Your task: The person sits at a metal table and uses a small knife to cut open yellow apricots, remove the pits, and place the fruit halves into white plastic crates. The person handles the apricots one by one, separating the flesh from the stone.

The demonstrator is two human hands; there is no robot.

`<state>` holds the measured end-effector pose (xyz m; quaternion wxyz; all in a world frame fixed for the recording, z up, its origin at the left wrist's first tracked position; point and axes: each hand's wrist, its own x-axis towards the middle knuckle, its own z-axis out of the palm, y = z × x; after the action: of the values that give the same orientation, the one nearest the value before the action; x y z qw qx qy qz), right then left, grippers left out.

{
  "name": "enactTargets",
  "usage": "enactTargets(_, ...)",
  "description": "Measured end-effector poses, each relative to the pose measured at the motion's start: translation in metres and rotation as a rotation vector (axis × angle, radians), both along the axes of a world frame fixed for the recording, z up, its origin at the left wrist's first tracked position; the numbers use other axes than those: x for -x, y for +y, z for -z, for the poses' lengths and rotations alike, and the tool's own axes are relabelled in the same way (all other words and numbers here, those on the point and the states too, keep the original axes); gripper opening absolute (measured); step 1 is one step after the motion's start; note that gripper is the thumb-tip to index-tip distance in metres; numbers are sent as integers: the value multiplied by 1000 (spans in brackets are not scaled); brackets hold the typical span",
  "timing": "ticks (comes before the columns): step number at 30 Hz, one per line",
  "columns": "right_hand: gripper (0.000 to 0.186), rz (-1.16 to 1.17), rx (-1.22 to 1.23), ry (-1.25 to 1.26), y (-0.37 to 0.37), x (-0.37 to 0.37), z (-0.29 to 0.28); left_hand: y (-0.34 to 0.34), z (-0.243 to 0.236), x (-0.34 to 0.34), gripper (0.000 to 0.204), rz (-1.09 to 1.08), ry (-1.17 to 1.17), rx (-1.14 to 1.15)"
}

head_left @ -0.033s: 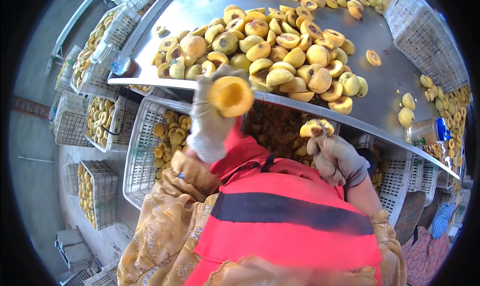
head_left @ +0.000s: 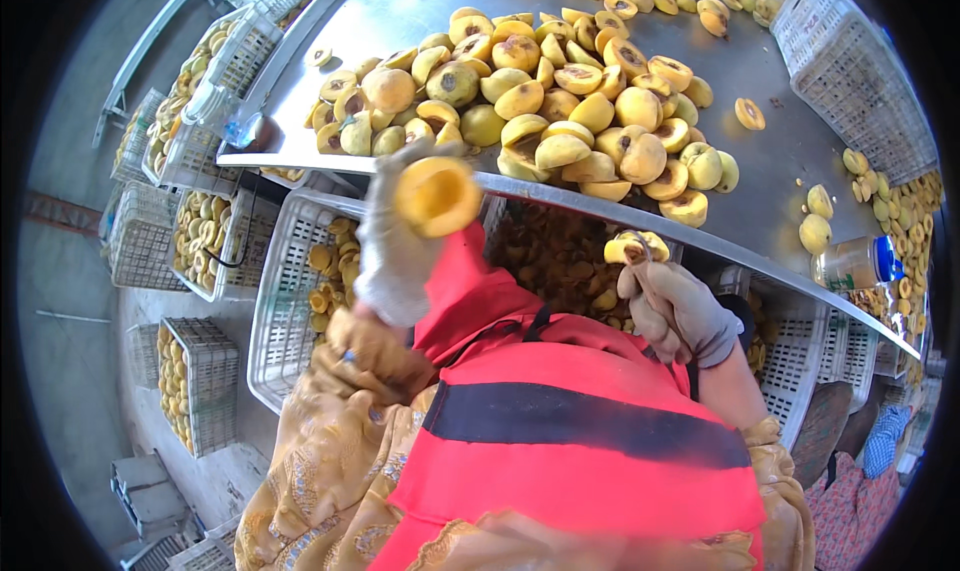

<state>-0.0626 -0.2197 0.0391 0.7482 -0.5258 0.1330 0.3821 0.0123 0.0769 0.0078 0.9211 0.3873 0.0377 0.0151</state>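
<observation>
Left of centre, the left hand (head_left: pixel 393 236) curls around a hollowed fruit half (head_left: pixel 438 197); right of centre, the right hand (head_left: pixel 678 306), fingers bent closed, grips a yellow fruit piece (head_left: pixel 653 245).

This is a fruit-processing workshop. Halved fruit (head_left: pixel 593 113) lies heaped on a metal table (head_left: pixel 765 186); filled crates (head_left: pixel 215 406) stand at left.

Tabletop (head_left: pixel 772 176) — smooth, glossy metal
</observation>
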Motion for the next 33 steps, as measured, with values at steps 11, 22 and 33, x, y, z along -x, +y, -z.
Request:
enactTargets(11,69,-39,206,-18,-7,-2,44,79,-22,-7,49,-80,94,-1451)
enactTargets(22,28,-136,312,-390,3,-2,35,27,14,-84,43,-191,-223,-1823)
enactTargets(33,54,55,297,99,0,-12,63,-12,-21,-82,63,264,-161,-2198)
